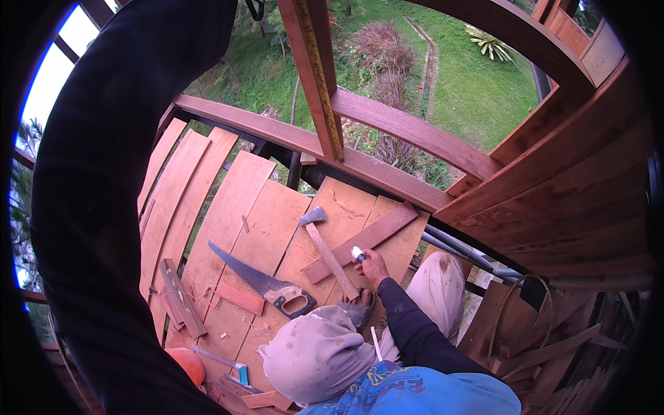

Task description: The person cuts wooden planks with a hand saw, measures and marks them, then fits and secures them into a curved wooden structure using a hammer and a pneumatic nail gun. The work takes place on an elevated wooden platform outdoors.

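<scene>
The person squats on planks (pixel 277 211), a pale knee on either side and one sandalled foot (pixel 361 308) in between. Their right hand (pixel 374 268) has its fingers curled closed around a small tube (pixel 357 252) — white at the top, dark lower down — and the white end pokes out past the fingertips toward the axe. What kind of tube it is, I can't make out. It sits just above the board (pixel 384 230), the dark red one lying aslant on the planks. The left hand is out of sight; only its black sleeve (pixel 90 207) shows, running up the left side, so I can't tell how those fingers stand or whether they hold anything.

The axe (pixel 313 216) lies with its handle across the board, the butt near the foot. To its left rests the saw (pixel 252 273), blade pointing away from the person, handle close by the near knee. A reddish offcut (pixel 242 298) lies beside the saw, and further left are some sticks (pixel 182 297). Nearer the person I see a square (pixel 242 374) with a turquoise part, next to something round and orange (pixel 187 365). Past the rail (pixel 263 131) there's a green garden (pixel 477 104).
</scene>
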`<state>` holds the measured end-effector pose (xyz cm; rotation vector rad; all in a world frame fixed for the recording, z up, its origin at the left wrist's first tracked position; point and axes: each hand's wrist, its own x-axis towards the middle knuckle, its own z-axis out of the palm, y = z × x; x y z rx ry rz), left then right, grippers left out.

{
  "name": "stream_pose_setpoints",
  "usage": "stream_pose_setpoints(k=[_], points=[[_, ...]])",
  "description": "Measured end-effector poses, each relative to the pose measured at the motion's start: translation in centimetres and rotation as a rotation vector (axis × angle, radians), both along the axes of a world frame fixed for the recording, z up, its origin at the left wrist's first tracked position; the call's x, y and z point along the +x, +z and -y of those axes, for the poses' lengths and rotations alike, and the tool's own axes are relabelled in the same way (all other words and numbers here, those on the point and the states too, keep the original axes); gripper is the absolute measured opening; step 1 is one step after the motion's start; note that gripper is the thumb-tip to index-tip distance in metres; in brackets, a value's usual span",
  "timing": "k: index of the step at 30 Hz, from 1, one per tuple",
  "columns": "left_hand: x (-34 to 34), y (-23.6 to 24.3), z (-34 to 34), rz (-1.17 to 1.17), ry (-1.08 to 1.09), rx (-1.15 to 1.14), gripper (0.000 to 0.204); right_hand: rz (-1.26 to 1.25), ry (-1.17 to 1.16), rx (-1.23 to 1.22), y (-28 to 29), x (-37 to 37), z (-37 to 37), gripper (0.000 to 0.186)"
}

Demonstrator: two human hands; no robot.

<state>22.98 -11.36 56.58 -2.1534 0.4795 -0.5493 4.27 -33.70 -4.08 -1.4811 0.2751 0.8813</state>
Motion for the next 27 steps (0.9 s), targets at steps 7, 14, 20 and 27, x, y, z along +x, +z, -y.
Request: stream_pose_setpoints(k=[7, 14, 20, 27], points=[[-0.1, 0.0, -0.2, -0.004, -0.017, -0.014, 0.005, -0.009, -0.018, 0.014, 1.0, 0.0, -0.2, 0.021], [0.4, 0.1, 0.3, -0.028, 0.087, -0.037, 0.006, 0.013, 0.001, 0.003, 0.5, 0.1, -0.2, 0.021], [0.0, 0.1, 0.2, -0.027, -0.002, -0.031, 0.006, 0.006, -0.011, 0.004, 0.0, 0.1, -0.2, 0.021], [0.0, 0.0, 0.2, -0.006, -0.02, -0.014, 0.006, 0.016, 0.002, -0.003, 0.3, 0.1, -0.1, 0.022]])
